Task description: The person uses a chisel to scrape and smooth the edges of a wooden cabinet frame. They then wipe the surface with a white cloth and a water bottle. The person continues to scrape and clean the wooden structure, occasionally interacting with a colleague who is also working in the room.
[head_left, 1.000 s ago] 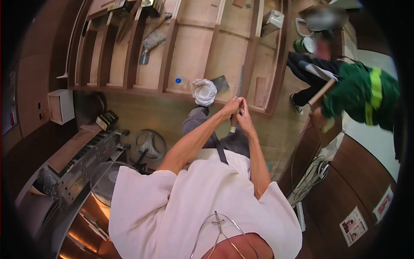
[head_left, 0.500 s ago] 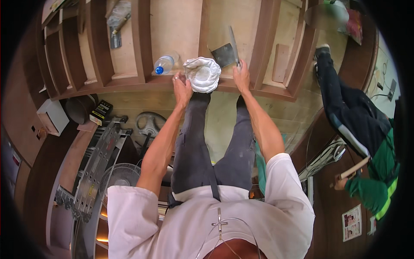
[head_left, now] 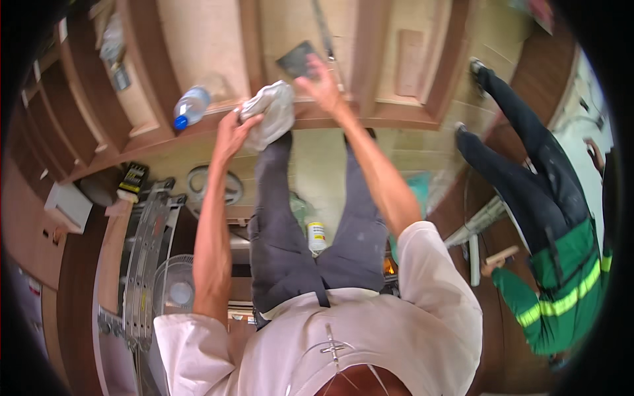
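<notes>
A white, wrinkled, bowl-shaped thing [head_left: 269, 115] is in the grip of my left hand [head_left: 232, 137]; it tilts, and its inside is turned from view. My right hand [head_left: 322, 86] reaches forward with fingers apart, holding nothing. Its fingertips overlap a dark square metal plate [head_left: 296, 61] lying in the wooden framework; I cannot tell if they touch. Just beyond them lies a long narrow blade with a dark handle [head_left: 328, 46]. Left of the white thing, a clear plastic bottle with a blue cap [head_left: 192, 105] lies on its side.
Brown upright boards [head_left: 153, 66] divide the framework into bays. A flat wood piece [head_left: 409, 63] lies in the right bay. On the floor are a white tub [head_left: 316, 236], a fan [head_left: 177, 287] and a folded metal ladder [head_left: 140, 277]. A person in green [head_left: 561, 284] holds a wooden-handled tool at right.
My right hand has let go of the long blade and moved to the dark plate. My left hand has tilted the white thing. The view has shifted right; the co-worker has moved.
</notes>
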A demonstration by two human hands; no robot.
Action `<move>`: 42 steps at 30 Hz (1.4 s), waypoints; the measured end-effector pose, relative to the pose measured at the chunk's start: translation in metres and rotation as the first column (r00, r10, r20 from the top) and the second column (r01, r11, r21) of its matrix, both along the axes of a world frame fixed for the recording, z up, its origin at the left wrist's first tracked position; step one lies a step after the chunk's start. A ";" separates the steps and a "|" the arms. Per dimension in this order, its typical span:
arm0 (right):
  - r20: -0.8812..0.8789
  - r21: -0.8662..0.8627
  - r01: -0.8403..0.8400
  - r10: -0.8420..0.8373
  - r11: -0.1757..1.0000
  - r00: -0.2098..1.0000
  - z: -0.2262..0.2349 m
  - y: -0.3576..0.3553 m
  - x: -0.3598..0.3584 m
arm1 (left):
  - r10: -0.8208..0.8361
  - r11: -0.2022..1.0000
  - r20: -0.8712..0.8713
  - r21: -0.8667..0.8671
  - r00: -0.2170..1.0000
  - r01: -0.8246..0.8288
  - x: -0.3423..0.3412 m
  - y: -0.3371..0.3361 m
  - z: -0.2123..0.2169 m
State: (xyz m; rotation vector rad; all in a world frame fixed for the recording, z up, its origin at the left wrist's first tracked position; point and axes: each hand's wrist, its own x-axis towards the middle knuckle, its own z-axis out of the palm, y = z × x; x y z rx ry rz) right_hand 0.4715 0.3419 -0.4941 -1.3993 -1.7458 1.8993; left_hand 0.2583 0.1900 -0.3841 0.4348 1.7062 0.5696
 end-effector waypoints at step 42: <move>0.848 0.074 -0.285 0.090 0.956 0.522 0.025 0.056 0.316 | 0.470 0.881 -0.798 0.453 0.377 -0.139 0.000 0.147 -0.125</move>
